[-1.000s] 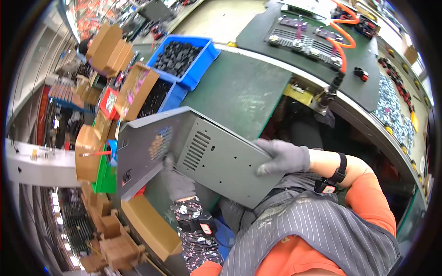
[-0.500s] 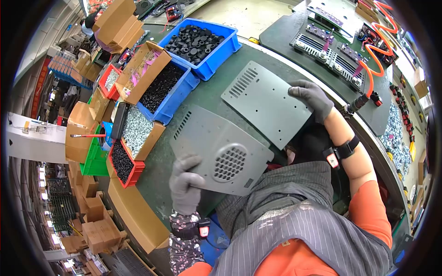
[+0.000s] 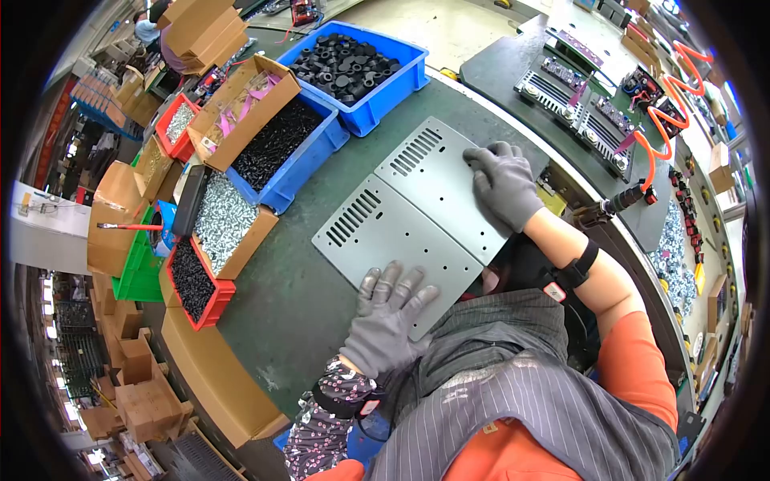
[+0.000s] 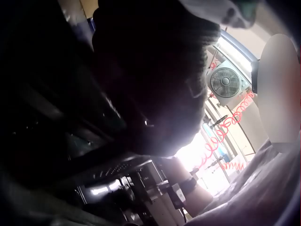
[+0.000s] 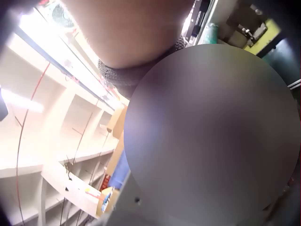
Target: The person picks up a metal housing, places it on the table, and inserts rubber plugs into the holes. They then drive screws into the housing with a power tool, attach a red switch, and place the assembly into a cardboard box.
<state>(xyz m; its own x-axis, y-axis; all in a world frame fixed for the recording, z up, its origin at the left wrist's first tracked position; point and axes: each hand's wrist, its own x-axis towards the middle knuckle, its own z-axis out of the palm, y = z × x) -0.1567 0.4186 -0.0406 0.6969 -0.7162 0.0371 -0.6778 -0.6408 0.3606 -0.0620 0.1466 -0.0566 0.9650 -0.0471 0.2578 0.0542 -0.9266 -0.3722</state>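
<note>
Two grey sheet-metal panels lie side by side on the green table, slotted ends pointing away from the person. The left panel (image 3: 385, 232) and the right panel (image 3: 429, 188) meet along their long edges, small holes dotting both. Spread fingers of my gloved left hand (image 3: 389, 321) rest flat on the near part of the left panel. My gloved right hand (image 3: 507, 188) lies palm down over the right panel's outer edge, its fingers lightly bent. In the left wrist view the glove (image 4: 150, 80) is mostly a dark shape; a blurred disc covers much of the right wrist view.
Left of the panels stand blue bins of black parts (image 3: 345, 68) and black screws (image 3: 277, 148), a carton of silver screws (image 3: 227, 220) and a red bin (image 3: 196, 284). An electric screwdriver (image 3: 613, 204) on an orange coiled cord hangs at the right, beside circuit boards on heatsinks (image 3: 573, 108).
A bent panel held up in both hands has come down onto the table. The left panel has turned from its round vent to its slotted face and now lies against the right one.
</note>
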